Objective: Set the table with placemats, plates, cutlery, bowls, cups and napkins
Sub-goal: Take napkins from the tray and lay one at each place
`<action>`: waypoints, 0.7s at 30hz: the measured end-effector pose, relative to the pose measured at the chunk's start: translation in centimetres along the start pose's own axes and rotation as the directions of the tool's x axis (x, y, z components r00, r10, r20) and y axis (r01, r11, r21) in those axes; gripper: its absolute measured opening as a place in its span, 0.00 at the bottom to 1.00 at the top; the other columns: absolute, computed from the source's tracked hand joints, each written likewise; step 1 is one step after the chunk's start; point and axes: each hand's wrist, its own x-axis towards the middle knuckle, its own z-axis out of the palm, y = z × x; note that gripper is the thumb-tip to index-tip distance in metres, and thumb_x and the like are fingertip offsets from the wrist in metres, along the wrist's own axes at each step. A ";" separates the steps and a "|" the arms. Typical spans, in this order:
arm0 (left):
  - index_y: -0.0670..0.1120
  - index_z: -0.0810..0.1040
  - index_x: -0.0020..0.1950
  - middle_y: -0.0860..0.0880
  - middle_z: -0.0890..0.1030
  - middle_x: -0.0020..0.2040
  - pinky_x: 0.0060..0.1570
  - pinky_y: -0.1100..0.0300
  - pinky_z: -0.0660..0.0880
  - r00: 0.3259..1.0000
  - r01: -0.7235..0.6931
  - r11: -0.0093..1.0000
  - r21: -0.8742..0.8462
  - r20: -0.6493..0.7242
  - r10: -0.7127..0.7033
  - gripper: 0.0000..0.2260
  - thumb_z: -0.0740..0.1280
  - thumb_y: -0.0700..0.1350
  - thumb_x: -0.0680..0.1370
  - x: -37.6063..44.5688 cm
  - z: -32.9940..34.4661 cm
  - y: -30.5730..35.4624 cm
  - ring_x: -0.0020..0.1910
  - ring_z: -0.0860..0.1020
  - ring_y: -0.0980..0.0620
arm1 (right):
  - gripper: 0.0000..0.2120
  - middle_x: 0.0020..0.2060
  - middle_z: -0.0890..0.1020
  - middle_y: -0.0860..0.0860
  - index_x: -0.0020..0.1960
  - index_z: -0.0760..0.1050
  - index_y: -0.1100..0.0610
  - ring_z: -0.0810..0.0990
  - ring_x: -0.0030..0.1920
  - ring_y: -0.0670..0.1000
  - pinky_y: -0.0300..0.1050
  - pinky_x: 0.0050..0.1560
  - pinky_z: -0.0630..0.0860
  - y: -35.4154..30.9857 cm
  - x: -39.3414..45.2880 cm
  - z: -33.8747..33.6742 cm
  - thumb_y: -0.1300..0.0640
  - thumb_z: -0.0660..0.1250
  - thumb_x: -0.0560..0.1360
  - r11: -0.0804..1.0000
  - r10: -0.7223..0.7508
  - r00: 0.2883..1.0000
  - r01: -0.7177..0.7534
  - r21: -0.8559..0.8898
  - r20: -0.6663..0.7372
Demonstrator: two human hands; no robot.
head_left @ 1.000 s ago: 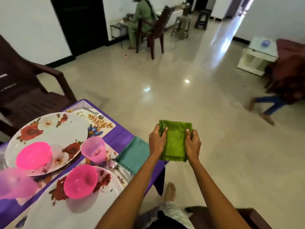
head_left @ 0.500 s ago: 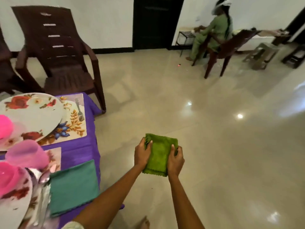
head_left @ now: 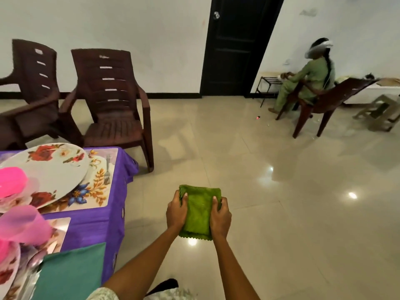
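A folded green napkin (head_left: 199, 211) hangs in the air over the floor, right of the table. My left hand (head_left: 176, 212) grips its left edge and my right hand (head_left: 220, 217) grips its right edge, thumbs on top. On the purple tablecloth (head_left: 97, 221) at the left lie a floral placemat (head_left: 95, 191) with a floral plate (head_left: 54, 172) and a fork (head_left: 107, 169). A pink bowl (head_left: 10, 180) sits on that plate. A pink cup (head_left: 23, 224) and a teal napkin (head_left: 71, 273) belong to the nearer setting.
Two brown plastic chairs (head_left: 112, 100) stand behind the table. A person in green sits on a chair (head_left: 331, 100) at the far right by a black door (head_left: 236, 46). A low stool (head_left: 381, 111) is at the right edge. Glossy tiled floor spreads between.
My view has swung left, bringing the second chair and more wall into sight. Both hands keep hold of the green napkin, which stays off the table's right side.
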 end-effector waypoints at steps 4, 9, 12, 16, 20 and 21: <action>0.44 0.71 0.59 0.43 0.79 0.44 0.44 0.51 0.76 0.995 0.028 1.000 -0.003 -0.097 -0.028 0.14 0.54 0.50 0.82 4.5 0.5 0.4 0.43 0.79 0.43 | 0.14 0.33 0.75 0.49 0.48 0.70 0.57 0.75 0.36 0.51 0.42 0.33 0.66 -1.8 4.7 2.5 0.47 0.55 0.81 0.994 -0.055 0.995 0.062 -0.085 0.079; 0.44 0.70 0.62 0.41 0.80 0.44 0.46 0.47 0.78 0.975 0.106 0.994 -0.006 -0.194 -0.105 0.16 0.53 0.51 0.82 11.8 0.5 0.1 0.44 0.79 0.41 | 0.16 0.37 0.78 0.52 0.53 0.70 0.58 0.77 0.38 0.53 0.43 0.38 0.68 -4.2 11.1 7.9 0.46 0.54 0.81 0.968 -0.125 0.977 0.158 -0.196 0.171; 0.43 0.71 0.61 0.43 0.79 0.42 0.44 0.48 0.78 0.960 0.138 0.990 -0.028 -0.244 -0.140 0.15 0.53 0.51 0.82 17.1 -0.4 -0.3 0.43 0.79 0.42 | 0.16 0.39 0.79 0.53 0.53 0.69 0.58 0.78 0.40 0.55 0.44 0.39 0.70 -6.6 15.2 12.1 0.46 0.54 0.81 0.947 -0.154 0.953 0.218 -0.237 0.259; 0.43 0.70 0.65 0.43 0.79 0.45 0.46 0.53 0.76 0.935 0.180 0.981 -0.072 -0.298 -0.193 0.17 0.53 0.51 0.83 25.0 -3.0 -0.1 0.45 0.78 0.44 | 0.15 0.39 0.80 0.54 0.52 0.69 0.57 0.79 0.41 0.56 0.45 0.40 0.72 -11.0 20.3 18.5 0.46 0.53 0.81 0.931 -0.187 0.919 0.278 -0.237 0.346; 0.43 0.71 0.63 0.41 0.80 0.49 0.47 0.53 0.73 0.891 0.206 0.975 -0.087 -0.395 -0.224 0.15 0.53 0.50 0.83 32.0 -6.5 0.9 0.49 0.78 0.41 | 0.15 0.41 0.81 0.56 0.53 0.70 0.57 0.80 0.42 0.57 0.48 0.41 0.74 -15.8 24.3 25.0 0.46 0.54 0.81 0.912 -0.252 0.877 0.356 -0.202 0.408; 0.44 0.71 0.63 0.40 0.80 0.51 0.49 0.51 0.73 0.877 0.213 0.973 -0.090 -0.422 -0.231 0.15 0.54 0.51 0.82 33.2 -7.4 1.0 0.50 0.78 0.40 | 0.15 0.41 0.81 0.57 0.52 0.70 0.57 0.80 0.42 0.58 0.48 0.41 0.74 -16.8 24.9 26.2 0.46 0.54 0.81 0.905 -0.272 0.860 0.381 -0.188 0.431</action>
